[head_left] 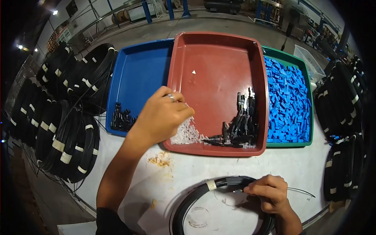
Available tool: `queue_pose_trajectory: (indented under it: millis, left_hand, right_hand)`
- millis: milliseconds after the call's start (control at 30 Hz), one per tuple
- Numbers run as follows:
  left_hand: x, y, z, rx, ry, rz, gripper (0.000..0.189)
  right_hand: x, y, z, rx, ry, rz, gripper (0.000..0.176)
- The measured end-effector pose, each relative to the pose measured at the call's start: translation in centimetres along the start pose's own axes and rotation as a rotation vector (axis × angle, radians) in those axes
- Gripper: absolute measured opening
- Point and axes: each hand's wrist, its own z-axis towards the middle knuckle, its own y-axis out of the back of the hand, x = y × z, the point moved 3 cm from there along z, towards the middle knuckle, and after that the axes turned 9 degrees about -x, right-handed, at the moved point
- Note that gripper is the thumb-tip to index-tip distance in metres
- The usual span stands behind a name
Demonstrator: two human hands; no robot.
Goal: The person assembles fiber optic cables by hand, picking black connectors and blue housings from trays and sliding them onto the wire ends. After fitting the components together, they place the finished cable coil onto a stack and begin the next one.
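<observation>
My left hand [161, 114], with a ring on one finger, is over the near left corner of the red tray [219, 152]. Its fingers are pinched together just above a pile of small white plastic pieces [186, 133]; what they hold, if anything, is hidden. On the table, my right hand [271, 192] is closed on a thin black cable [300, 190] at the upper right of a coil of black cable [184, 203]. A short end with a pale tip pokes out left of those fingertips. White tape [211, 185] wraps the coil.
Black connector pieces [243, 125] lie in the red tray's near right corner. A blue tray [143, 66] with black pieces stands left, a green tray [308, 113] full of blue pieces right. Taped cable coils [66, 145] flank the white table [305, 164] on both sides.
</observation>
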Motion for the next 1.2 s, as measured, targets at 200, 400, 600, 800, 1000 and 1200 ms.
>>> queue_pose_trajectory:
  millis: [200,400,600,800,1000,1200]
  left_hand:
    - [0.5,-3.2,0.8,0.324,-0.093,0.316,0.011]
    - [1.5,-3.5,0.7,0.059,-0.213,0.290,0.013]
    - [-0.4,-1.6,0.3,0.358,-0.023,0.195,0.011]
    - [0.0,-2.8,-0.5,0.380,-0.050,0.408,0.008]
    - [0.4,-1.5,-0.2,0.047,0.090,0.135,0.009]
    - [-4.3,0.1,1.1,-0.266,0.357,-0.328,0.014]
  right_hand:
    - [0.2,-0.2,0.4,-0.058,-0.001,0.051,0.036]
    - [0.0,-0.2,0.4,-0.049,-0.012,0.056,0.034]
    - [-0.1,-0.1,0.0,-0.072,-0.051,0.071,0.038]
    - [0.4,0.0,0.4,-0.055,-0.078,0.059,0.040]
    - [0.5,0.3,0.2,-0.009,-0.088,0.028,0.044]
    - [0.9,0.6,0.3,-0.023,-0.015,0.079,0.051]
